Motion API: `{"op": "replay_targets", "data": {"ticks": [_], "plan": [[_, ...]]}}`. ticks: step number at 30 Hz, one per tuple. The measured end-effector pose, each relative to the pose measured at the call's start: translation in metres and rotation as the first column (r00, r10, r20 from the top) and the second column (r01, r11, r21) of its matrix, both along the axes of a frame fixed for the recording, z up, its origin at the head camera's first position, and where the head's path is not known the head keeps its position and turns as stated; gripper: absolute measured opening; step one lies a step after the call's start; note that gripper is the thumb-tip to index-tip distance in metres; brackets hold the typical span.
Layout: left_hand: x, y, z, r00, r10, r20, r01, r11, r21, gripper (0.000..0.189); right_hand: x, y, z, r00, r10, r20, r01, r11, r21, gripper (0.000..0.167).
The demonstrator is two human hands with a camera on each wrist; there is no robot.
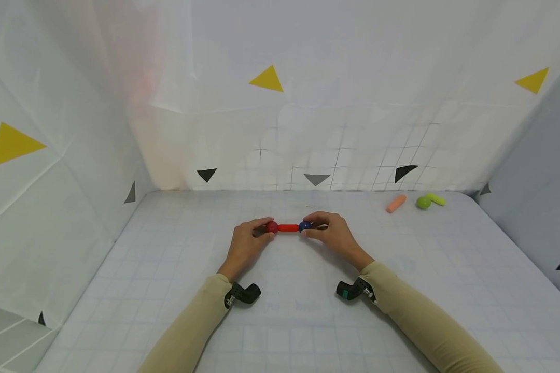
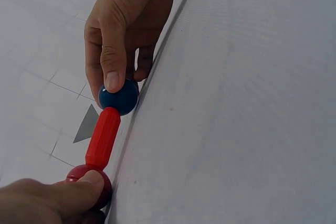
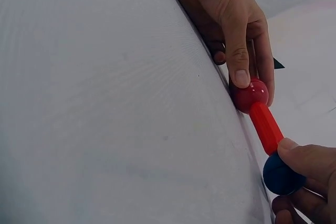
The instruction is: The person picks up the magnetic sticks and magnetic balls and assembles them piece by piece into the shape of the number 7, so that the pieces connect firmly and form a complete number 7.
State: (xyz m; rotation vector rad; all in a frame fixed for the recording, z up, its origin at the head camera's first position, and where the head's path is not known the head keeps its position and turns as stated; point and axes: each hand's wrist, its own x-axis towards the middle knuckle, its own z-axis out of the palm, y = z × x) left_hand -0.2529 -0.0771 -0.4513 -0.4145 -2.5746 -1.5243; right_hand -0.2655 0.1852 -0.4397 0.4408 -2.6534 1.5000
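Between thumb and fingers, my left hand (image 1: 246, 243) pinches a glossy red ball (image 1: 271, 227). My right hand (image 1: 334, 233) pinches a dark blue ball (image 1: 305, 226) in the same way. A bright red ribbed rod (image 1: 288, 228) spans the two balls, one at each end, in a straight line across the table. In the left wrist view the rod (image 2: 103, 139) meets both balls end to end. From the right wrist, the blue ball (image 3: 282, 174) shows under the right thumb, and the red ball (image 3: 251, 96) under the left thumb.
At the back right of the white gridded table (image 1: 280, 336) lie an orange rod (image 1: 395, 203), a green ball (image 1: 423, 202) and a lime-green rod (image 1: 435, 199). White sheets with yellow and black triangles wall the table at the back and sides.
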Motion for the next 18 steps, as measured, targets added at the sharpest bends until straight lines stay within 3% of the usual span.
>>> {"op": "replay_targets", "data": {"ticks": [10, 18], "plan": [[-0.001, 0.0, -0.001, 1.0, -0.001, -0.003, 0.001, 1.0, -0.013, 0.046, 0.003, -0.001, 0.002, 1.0, -0.006, 0.007, 0.006, 1.0, 0.03, 0.037], [0.0, 0.0, -0.002, 1.0, 0.01, -0.007, -0.01, 1.0, 0.001, 0.045, 0.003, 0.01, 0.004, 0.999, 0.035, -0.019, -0.035, 0.999, 0.03, 0.039]]}}
